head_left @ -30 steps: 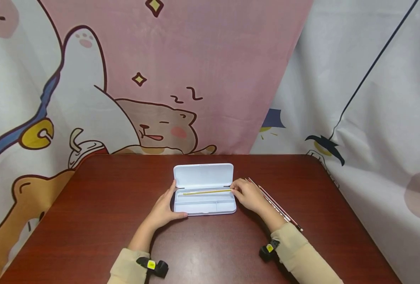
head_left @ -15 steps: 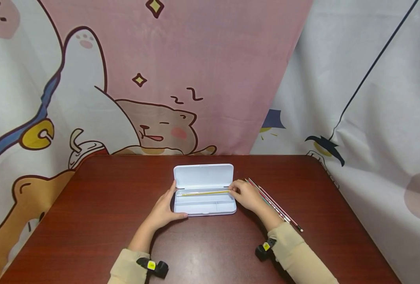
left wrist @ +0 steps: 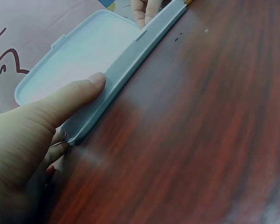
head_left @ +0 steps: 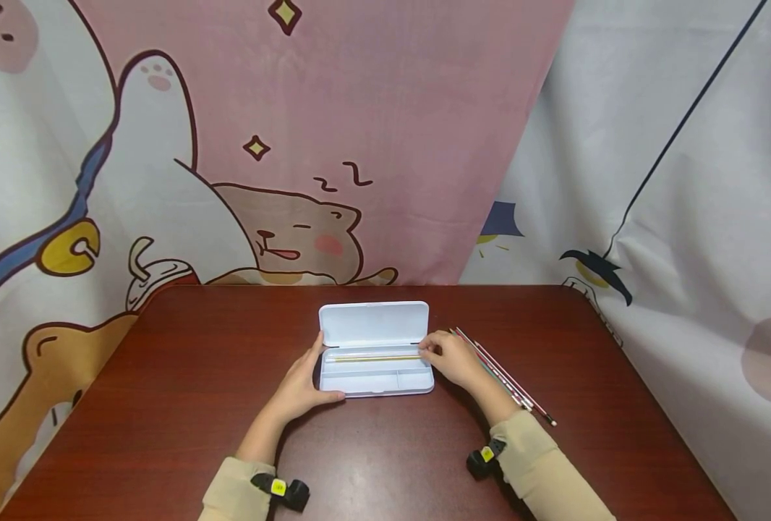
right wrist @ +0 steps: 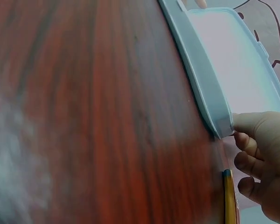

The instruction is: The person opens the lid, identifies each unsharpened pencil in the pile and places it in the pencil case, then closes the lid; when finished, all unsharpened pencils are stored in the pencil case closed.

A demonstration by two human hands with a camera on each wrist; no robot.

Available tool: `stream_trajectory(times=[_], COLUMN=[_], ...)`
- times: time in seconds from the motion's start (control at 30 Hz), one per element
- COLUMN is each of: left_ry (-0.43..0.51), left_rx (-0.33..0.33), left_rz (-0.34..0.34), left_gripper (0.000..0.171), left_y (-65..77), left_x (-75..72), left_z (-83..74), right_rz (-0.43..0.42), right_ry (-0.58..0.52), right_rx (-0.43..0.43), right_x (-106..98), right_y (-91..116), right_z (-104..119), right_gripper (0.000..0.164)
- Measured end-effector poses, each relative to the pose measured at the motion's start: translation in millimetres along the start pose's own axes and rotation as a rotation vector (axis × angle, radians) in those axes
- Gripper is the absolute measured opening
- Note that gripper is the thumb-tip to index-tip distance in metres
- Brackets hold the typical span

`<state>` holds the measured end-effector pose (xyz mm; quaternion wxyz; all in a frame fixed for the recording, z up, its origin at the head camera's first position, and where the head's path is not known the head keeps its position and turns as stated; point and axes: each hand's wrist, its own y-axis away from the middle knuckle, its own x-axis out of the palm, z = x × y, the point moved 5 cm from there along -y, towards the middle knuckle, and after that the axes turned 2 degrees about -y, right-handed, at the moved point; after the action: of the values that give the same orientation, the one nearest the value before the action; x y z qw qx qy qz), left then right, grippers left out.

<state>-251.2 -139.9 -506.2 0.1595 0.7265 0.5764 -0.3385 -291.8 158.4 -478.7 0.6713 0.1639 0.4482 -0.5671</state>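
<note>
You can count two hands: one left hand [head_left: 299, 387] and one right hand [head_left: 453, 357]. You have one worktop [head_left: 385, 449] and one pencil case [head_left: 359, 381], which has one lid [head_left: 374, 324] and three compartments. Inside it you can make out one yellow pencil [head_left: 375, 359]. Outside it you see at least three loose pencils [head_left: 506, 378]; they overlap, so you cannot get an exact count. You also have two sleeves [head_left: 236, 492] and two wrist cameras [head_left: 294, 496]. Behind, you find two printed four-pointed stars [head_left: 286, 14] and one printed bell [head_left: 69, 247].
</note>
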Motion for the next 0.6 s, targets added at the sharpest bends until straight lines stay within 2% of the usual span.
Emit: stream_trajectory(times=[0.13, 0.33, 0.6], left_ry=[0.001, -0.005, -0.005], left_rx=[0.0, -0.016, -0.022], left_rz=[0.002, 0.004, 0.006], left_gripper=[0.126, 0.126, 0.127], left_y=[0.3, 0.3, 0.0], left_x=[-1.0, -0.5, -0.8], left_z=[-0.1, -0.2, -0.3], right_rz=[-0.066, -0.164, -0.207], right_ry=[-0.012, -0.015, 0.01], right_rx=[0.016, 0.045, 0.125], right_x=[-7, -27, -49], right_y=[6, 29, 68], right_z=[3, 6, -1], right_gripper=[0.008, 0.014, 0.02])
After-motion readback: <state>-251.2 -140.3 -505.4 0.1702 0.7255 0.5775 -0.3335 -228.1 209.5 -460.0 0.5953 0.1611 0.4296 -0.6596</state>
